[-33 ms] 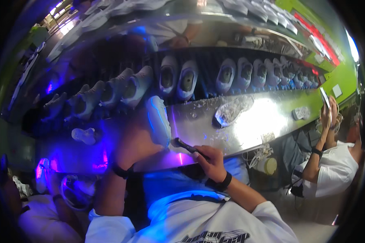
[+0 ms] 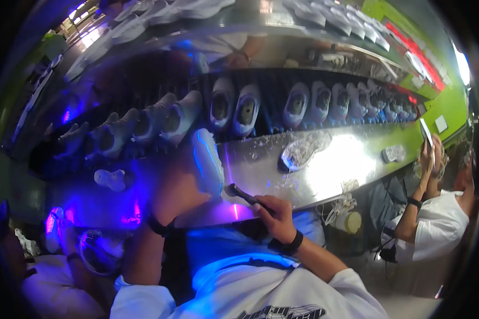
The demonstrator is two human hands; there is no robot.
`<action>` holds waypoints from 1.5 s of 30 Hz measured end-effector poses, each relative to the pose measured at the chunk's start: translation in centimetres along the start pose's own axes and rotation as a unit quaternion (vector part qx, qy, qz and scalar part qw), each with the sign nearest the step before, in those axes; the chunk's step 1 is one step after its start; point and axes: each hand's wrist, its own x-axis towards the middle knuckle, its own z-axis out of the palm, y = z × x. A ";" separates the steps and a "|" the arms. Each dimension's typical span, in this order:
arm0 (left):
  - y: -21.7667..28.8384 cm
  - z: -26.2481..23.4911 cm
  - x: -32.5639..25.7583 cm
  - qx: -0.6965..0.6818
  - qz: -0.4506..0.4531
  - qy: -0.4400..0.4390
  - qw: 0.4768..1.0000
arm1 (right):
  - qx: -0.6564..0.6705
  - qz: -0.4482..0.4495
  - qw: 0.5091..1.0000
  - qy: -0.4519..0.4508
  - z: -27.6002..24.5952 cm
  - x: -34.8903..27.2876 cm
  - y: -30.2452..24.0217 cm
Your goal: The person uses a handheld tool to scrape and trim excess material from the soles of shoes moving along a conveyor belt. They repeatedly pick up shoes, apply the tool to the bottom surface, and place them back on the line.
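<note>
My left hand [image 2: 178, 183] grips a white shoe [image 2: 207, 159] and holds it upright over the near edge of the shiny metal bench [image 2: 266, 159], sole turned to the right. My right hand [image 2: 274, 212] is closed on a dark-handled brush [image 2: 242, 194]; its head sits at the lower edge of the shoe's sole. Violet-blue light falls on the shoe and both hands. Each wrist wears a dark band.
A row of white shoes [image 2: 239, 109] stands on a dark conveyor behind the bench. A loose sole [image 2: 303, 149] and a small piece [image 2: 394, 153] lie on the bench. A person in white [image 2: 436, 223] at the right holds up a sole. Another worker's hand [image 2: 237, 58] is across the line.
</note>
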 end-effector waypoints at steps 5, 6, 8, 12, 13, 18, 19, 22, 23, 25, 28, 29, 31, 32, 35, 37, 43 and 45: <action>-2.7 0.7 -1.4 -0.158 0.005 0.068 0.985 | 0.009 0.087 0.996 -0.005 -1.2 -0.7 -2.3; -4.0 1.0 -1.7 -0.155 0.017 0.083 0.984 | 0.025 0.117 0.993 -0.019 -1.8 -0.6 -3.3; -6.6 2.6 -2.9 -0.153 0.031 0.102 0.983 | 0.016 0.116 0.992 -0.041 -2.7 -0.5 -4.4; -4.4 4.6 -5.9 -0.441 -0.050 0.059 0.894 | -0.030 0.032 0.998 -0.036 -3.7 -0.2 -7.8; -3.1 4.5 -6.7 -0.465 -0.059 0.049 0.882 | -0.046 0.012 0.998 -0.035 -3.8 0.2 -9.0; 1.6 3.3 -8.3 -0.533 -0.080 0.020 0.842 | -0.125 -0.044 0.991 -0.031 -3.5 1.2 -11.2; 1.9 2.9 -8.2 -0.529 -0.071 0.018 0.846 | -0.115 -0.047 0.992 -0.028 -3.4 1.2 -11.0; 2.1 2.6 -8.4 -0.523 -0.071 0.012 0.850 | -0.112 -0.058 0.991 -0.033 -3.9 -0.3 -11.3; 2.4 2.3 -8.3 -0.521 -0.067 0.006 0.851 | -0.114 -0.065 0.991 -0.025 -4.0 -0.5 -11.4; 3.4 1.4 -8.4 -0.519 -0.061 -0.008 0.852 | -0.119 -0.074 0.990 -0.007 -4.1 -0.5 -11.7; 3.5 1.0 -8.8 -0.522 -0.056 -0.027 0.851 | -0.180 -0.075 0.981 0.002 -4.0 0.5 -12.5; 3.7 0.9 -8.8 -0.511 -0.051 -0.025 0.857 | -0.195 -0.072 0.978 0.006 -4.0 0.7 -12.9; 3.9 0.5 -8.7 -0.489 -0.044 -0.019 0.871 | -0.160 -0.065 0.985 -0.005 -4.2 0.5 -13.1; 3.9 0.6 -8.7 -0.501 -0.060 -0.022 0.863 | -0.142 -0.061 0.988 -0.012 -4.3 0.3 -13.2; 3.9 0.3 -8.7 -0.530 -0.097 -0.021 0.842 | -0.126 -0.047 0.990 -0.044 -4.9 -0.2 -13.7; 4.0 -0.3 -8.5 -0.542 -0.111 -0.021 0.833 | -0.108 -0.040 0.992 -0.057 -5.1 -0.4 -14.1; 3.0 -0.2 -8.7 -0.565 -0.140 0.026 0.813 | -0.091 0.003 0.987 -0.132 -6.1 -1.1 -15.2; 3.2 -0.6 -8.5 -0.591 -0.168 0.027 0.788 | -0.082 0.011 0.987 -0.140 -6.5 -1.6 -15.1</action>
